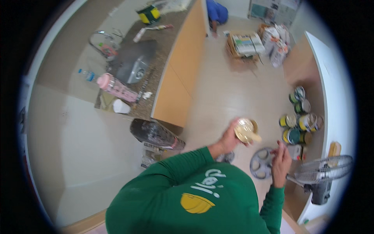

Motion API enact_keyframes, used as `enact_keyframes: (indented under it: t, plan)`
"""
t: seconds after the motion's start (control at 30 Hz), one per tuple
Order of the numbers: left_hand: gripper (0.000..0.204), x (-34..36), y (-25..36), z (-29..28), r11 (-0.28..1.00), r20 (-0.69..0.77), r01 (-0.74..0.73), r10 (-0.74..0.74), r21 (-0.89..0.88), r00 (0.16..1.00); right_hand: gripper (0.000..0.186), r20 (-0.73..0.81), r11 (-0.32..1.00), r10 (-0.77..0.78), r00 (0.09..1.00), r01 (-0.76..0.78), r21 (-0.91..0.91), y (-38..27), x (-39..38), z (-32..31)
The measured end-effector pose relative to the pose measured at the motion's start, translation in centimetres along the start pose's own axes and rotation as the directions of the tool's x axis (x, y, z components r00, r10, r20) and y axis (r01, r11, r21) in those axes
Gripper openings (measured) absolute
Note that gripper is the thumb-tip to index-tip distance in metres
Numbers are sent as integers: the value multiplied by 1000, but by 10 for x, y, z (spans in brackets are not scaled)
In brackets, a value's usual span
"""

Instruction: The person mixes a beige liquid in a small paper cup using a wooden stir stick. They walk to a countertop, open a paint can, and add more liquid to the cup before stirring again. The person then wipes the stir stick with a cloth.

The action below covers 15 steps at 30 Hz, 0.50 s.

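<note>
Though it's blurred, cream bowl (pixel 241 134), apparently glossy

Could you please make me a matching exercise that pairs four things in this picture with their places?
Things:
1. Round cream-coloured bowl
2. Translucent pink plastic bottle
3. Grey wire-caged electric fan
4. White plastic bags

Places:
A. Beside the sink
B. Upper right of the picture
C. In the left hand
D. Lower right of the picture

Pairs: 1-C, 2-A, 3-D, 4-B
</note>
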<state>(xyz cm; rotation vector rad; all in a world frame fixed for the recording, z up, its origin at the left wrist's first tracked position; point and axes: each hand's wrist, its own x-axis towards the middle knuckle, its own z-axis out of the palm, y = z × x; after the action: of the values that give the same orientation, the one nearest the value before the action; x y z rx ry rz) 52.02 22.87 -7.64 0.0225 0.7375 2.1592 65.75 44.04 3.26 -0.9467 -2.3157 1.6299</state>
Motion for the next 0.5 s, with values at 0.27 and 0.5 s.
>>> enact_keyframes:
  t: [0.27,0.5]
  plan:
    - [80,25,71,20,959,-256,-223,263,174,930,46,380,965,-37,924,-66,255,3,62,49]
    - [84,76,157,-10,922,-265,-362,387,139,883,57,524,402,-12,852,-476,782,-38,206,119]
